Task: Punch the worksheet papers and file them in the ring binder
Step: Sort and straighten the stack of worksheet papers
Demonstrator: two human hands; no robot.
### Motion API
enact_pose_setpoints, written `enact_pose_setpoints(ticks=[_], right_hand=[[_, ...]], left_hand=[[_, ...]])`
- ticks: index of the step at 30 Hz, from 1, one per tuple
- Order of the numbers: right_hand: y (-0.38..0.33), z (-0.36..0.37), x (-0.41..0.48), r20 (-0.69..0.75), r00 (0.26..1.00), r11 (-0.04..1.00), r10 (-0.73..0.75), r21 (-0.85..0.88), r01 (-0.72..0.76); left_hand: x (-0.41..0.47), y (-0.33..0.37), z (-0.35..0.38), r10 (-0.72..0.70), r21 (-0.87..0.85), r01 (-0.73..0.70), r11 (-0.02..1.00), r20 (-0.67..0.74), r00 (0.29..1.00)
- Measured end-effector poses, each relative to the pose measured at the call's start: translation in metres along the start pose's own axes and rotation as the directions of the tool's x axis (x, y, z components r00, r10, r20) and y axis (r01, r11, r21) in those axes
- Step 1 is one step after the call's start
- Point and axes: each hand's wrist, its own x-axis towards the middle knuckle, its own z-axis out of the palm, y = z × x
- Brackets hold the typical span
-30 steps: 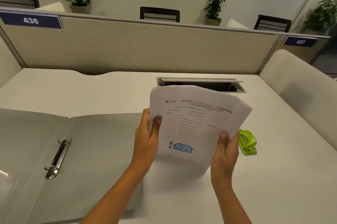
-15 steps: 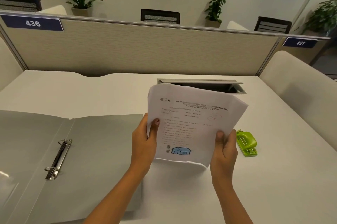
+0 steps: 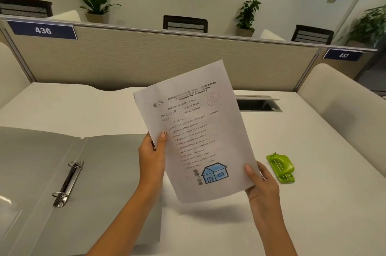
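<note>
A white worksheet paper [image 3: 198,130] with printed questions and a blue house drawing hangs above the desk, tilted with its top leaning right. My left hand [image 3: 152,155] pinches its left edge with the thumb on the front. My right hand [image 3: 261,182] holds its lower right corner. Whether more sheets lie behind it I cannot tell. A grey ring binder [image 3: 100,172] lies open on the desk to the left, its metal rings [image 3: 66,182] shut. A green hole punch [image 3: 282,168] sits on the desk just right of my right hand.
The white desk [image 3: 313,214] ends at a beige partition [image 3: 167,61] at the back. A cable slot with an open lid [image 3: 259,103] sits behind the paper. A cream side panel [image 3: 344,109] stands at the right. Chairs and potted plants are beyond the partition.
The paper has risen off the desk and straightened from a curled stack into a flat sheet, rotated with its top to the right. Both hands stay on it.
</note>
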Motion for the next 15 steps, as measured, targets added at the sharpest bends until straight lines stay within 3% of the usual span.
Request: enact_pose_setpoints(ticks=[4, 8, 12, 15], right_hand=[[0.009, 0.01, -0.01, 0.088, 0.99, 0.946, 0.114, 0.294, -0.135], [0.026, 0.026, -0.023, 0.151, 0.982, 0.955, 0.115, 0.256, -0.151], [0.03, 0.032, -0.023, 0.003, 0.998, 0.968, 0.07, 0.242, -0.069], [0.023, 0.028, -0.017, -0.081, 0.996, 0.994, -0.034, 0.098, 0.042]], left_hand=[[-0.002, -0.004, 0.002, -0.044, -0.033, 0.044, 0.998, -0.001, 0.999], [-0.007, -0.008, 0.008, -0.072, -0.087, 0.073, 0.994, 0.016, 0.997], [-0.009, -0.008, 0.007, -0.083, -0.117, 0.088, 0.989, 0.047, 0.995], [-0.001, -0.005, -0.003, -0.08, -0.158, 0.086, 0.984, 0.044, 0.996]])
